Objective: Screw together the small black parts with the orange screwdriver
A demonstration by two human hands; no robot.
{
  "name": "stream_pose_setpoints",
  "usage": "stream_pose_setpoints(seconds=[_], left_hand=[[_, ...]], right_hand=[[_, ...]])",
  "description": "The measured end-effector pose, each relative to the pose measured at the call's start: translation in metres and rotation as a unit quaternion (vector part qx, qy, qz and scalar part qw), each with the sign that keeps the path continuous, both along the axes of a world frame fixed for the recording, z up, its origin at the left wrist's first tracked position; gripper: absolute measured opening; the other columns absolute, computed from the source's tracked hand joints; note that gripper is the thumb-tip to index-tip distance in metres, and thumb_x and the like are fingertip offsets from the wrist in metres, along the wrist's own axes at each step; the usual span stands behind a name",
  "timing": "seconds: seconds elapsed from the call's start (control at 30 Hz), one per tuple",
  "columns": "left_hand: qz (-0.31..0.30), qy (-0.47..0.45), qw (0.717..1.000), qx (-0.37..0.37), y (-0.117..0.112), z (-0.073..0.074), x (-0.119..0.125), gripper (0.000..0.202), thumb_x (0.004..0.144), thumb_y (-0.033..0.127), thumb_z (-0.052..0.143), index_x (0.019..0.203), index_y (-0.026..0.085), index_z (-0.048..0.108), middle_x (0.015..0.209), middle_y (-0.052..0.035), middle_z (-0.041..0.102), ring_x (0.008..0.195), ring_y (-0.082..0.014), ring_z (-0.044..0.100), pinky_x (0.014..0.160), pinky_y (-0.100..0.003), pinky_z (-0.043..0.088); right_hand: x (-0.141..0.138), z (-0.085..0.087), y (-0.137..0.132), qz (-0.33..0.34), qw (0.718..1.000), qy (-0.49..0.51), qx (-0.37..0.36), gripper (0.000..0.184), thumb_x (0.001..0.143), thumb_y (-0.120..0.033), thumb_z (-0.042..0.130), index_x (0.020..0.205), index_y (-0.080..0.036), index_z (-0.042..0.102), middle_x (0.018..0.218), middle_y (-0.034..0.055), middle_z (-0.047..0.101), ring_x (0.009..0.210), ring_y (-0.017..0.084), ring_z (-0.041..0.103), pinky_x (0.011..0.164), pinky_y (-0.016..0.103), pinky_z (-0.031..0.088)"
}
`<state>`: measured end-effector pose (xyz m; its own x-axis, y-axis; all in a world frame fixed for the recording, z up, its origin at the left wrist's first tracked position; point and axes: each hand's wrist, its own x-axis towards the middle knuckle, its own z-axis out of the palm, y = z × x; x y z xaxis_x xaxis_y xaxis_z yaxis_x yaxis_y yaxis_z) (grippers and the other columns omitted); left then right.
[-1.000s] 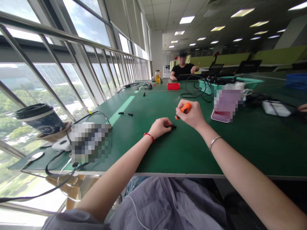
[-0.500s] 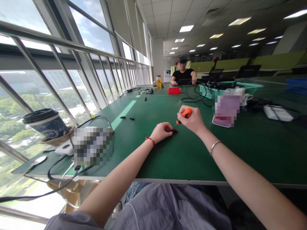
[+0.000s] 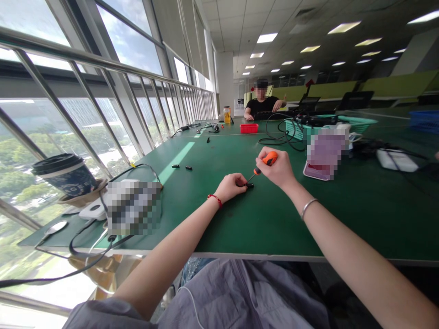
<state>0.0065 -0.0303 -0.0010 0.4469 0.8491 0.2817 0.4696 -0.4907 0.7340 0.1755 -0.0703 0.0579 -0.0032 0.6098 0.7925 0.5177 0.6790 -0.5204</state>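
Observation:
My right hand (image 3: 277, 168) is closed around the orange and black handle of a screwdriver (image 3: 270, 158). Its thin shaft slants down and left to a small black piece (image 3: 250, 185) on the green table (image 3: 219, 224). My left hand (image 3: 232, 187) pinches the left end of that black piece and holds it against the table top. The fingers hide part of the piece and the screwdriver's tip. Two similar small black pieces, one (image 3: 175, 166) beside the other (image 3: 188, 168), lie farther off to the left.
A lidded paper cup (image 3: 65, 176) and cables stand at the left edge by the railing. A red tray (image 3: 249, 128), a teal basket (image 3: 295, 130) and a pink phone-like object (image 3: 318, 171) lie farther back. A person (image 3: 262, 105) sits at the far end.
The screwdriver and my right hand have shifted slightly right. My left hand stays on the black piece. The far person's arm has moved.

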Motion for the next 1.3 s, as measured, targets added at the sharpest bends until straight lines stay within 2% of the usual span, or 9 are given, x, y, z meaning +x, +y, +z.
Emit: stream_pose_setpoints(seconds=[0.17,0.37,0.5,0.63,0.83,0.9,1.0,1.17,1.3], left_hand=[[0.001,0.003,1.0,0.006,0.001,-0.001,0.0,0.009,0.066,0.018,0.065,0.073,0.014,0.065,0.068,-0.0004,0.064,0.06,-0.0092,0.054,0.058,-0.021,0.044],[0.002,0.005,1.0,0.01,0.0,0.0,0.001,0.008,0.066,0.018,0.065,0.073,0.013,0.064,0.068,-0.0004,0.064,0.06,-0.0089,0.053,0.058,-0.02,0.043],[-0.006,0.009,1.0,0.012,0.001,-0.001,0.001,0.009,0.066,0.018,0.065,0.073,0.014,0.063,0.067,0.0,0.063,0.06,-0.0088,0.053,0.058,-0.02,0.043],[-0.013,0.011,1.0,0.021,0.004,-0.003,0.0,0.009,0.066,0.017,0.065,0.074,0.013,0.063,0.067,0.0001,0.063,0.061,-0.0094,0.054,0.06,-0.02,0.044],[-0.006,0.032,0.998,0.048,0.001,-0.001,-0.001,0.007,0.067,0.018,0.064,0.073,0.014,0.063,0.07,-0.0006,0.065,0.063,-0.0104,0.055,0.062,-0.022,0.045],[-0.004,0.041,0.998,0.057,0.0,0.0,-0.001,0.007,0.067,0.017,0.064,0.073,0.014,0.063,0.071,-0.0011,0.065,0.064,-0.0111,0.055,0.064,-0.023,0.046],[-0.006,0.057,0.996,0.066,-0.002,0.003,-0.001,0.007,0.066,0.015,0.063,0.073,0.015,0.062,0.073,-0.0011,0.065,0.066,-0.0118,0.056,0.066,-0.024,0.046],[-0.011,0.077,0.993,0.089,-0.003,0.004,-0.001,0.006,0.067,0.017,0.062,0.073,0.016,0.06,0.075,-0.0009,0.064,0.069,-0.0124,0.055,0.067,-0.024,0.046],[-0.008,0.085,0.992,0.098,-0.005,0.004,-0.001,0.007,0.067,0.017,0.061,0.074,0.016,0.06,0.076,-0.0009,0.064,0.069,-0.0125,0.055,0.066,-0.023,0.045]], right_hand=[[0.0,-0.002,0.001,-0.005,1.0,-0.018,-0.011,0.02,0.069,-0.025,0.057,0.054,-0.022,0.044,0.052,-0.0028,0.048,0.051,0.011,0.042,0.053,0.025,0.034],[0.001,-0.001,0.003,-0.027,0.999,-0.009,-0.026,0.027,0.079,-0.039,0.055,0.06,-0.022,0.048,0.055,-0.0018,0.05,0.054,0.013,0.045,0.056,0.026,0.035],[0.0,-0.002,0.003,-0.072,0.997,0.0,-0.006,0.013,0.073,-0.032,0.059,0.079,-0.023,0.052,0.059,-0.0036,0.049,0.051,0.013,0.044,0.055,0.027,0.036],[0.001,0.0,0.0,-0.099,0.994,-0.038,0.027,0.029,0.067,-0.024,0.06,0.094,-0.023,0.051,0.06,-0.0038,0.05,0.05,0.014,0.045,0.054,0.028,0.035],[0.003,0.006,-0.005,-0.108,0.986,-0.114,0.051,0.012,0.078,-0.032,0.055,0.086,-0.024,0.058,0.057,-0.0025,0.053,0.051,0.014,0.049,0.054,0.026,0.032],[0.004,0.008,-0.006,-0.112,0.988,-0.099,0.049,0.017,0.083,-0.038,0.052,0.077,-0.023,0.059,0.053,-0.0026,0.05,0.049,0.013,0.046,0.053,0.025,0.03],[0.004,0.008,-0.006,-0.093,0.993,-0.067,0.032,0.02,0.083,-0.04,0.053,0.073,-0.022,0.058,0.052,-0.0028,0.049,0.048,0.011,0.044,0.051,0.025,0.03],[0.003,0.007,-0.006,-0.017,0.999,-0.038,0.022,0.015,0.077,-0.028,0.053,0.089,-0.022,0.057,0.066,-0.0018,0.058,0.056,0.013,0.053,0.057,0.025,0.038],[0.003,0.008,-0.009,-0.002,0.997,-0.067,0.031,0.009,0.075,-0.026,0.051,0.08,-0.021,0.056,0.065,-0.0007,0.057,0.058,0.014,0.053,0.06,0.026,0.04]])
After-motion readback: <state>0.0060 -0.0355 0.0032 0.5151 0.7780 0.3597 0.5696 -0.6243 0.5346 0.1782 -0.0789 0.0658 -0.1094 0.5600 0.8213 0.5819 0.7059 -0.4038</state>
